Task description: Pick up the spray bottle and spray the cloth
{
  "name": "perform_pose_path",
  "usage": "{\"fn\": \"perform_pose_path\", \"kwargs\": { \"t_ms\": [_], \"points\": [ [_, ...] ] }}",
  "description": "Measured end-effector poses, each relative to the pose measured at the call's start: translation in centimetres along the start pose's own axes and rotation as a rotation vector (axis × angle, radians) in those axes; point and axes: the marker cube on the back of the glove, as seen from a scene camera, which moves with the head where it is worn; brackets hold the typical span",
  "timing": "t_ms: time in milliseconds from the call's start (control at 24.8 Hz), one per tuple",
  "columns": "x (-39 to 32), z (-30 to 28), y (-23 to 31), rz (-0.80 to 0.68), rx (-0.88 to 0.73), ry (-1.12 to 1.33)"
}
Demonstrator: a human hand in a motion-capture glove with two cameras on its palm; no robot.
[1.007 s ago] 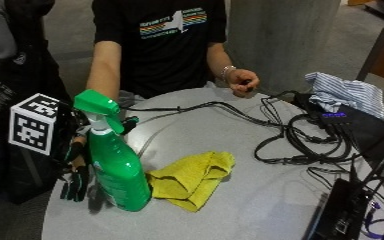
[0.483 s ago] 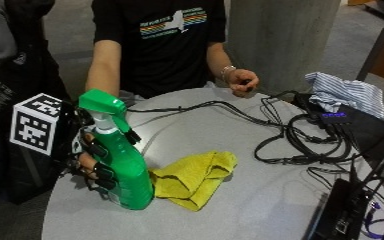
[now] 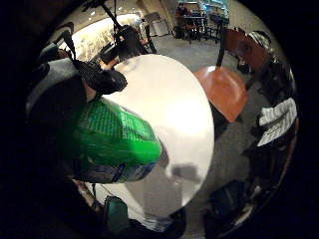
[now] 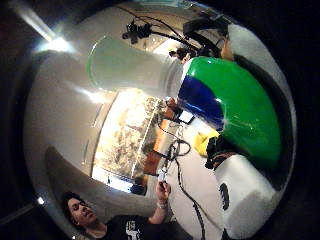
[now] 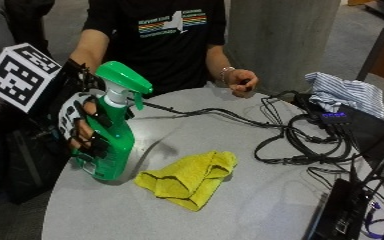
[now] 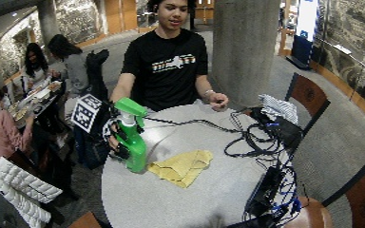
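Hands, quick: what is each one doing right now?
Right hand: grips the spray bottle.
Bare left hand: loosely curled at the table edge, holding nothing visible.

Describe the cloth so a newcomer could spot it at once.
On the round grey table, look just beside the green spray bottle held in the gloved right hand. The cloth lies crumpled there, bright yellow, unlike the striped fabric by the cables.
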Motion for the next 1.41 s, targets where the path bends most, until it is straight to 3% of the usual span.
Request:
{"fn": "perform_pose_path", "kwargs": {
  "t_ms": [523, 1409],
  "points": [
    [-4.0, -1.0, 0.9, -0.015, -0.352, 0.433],
    [-3.9, 0.1, 0.4, 0.031, -0.444, 0.605]
  ]
}}
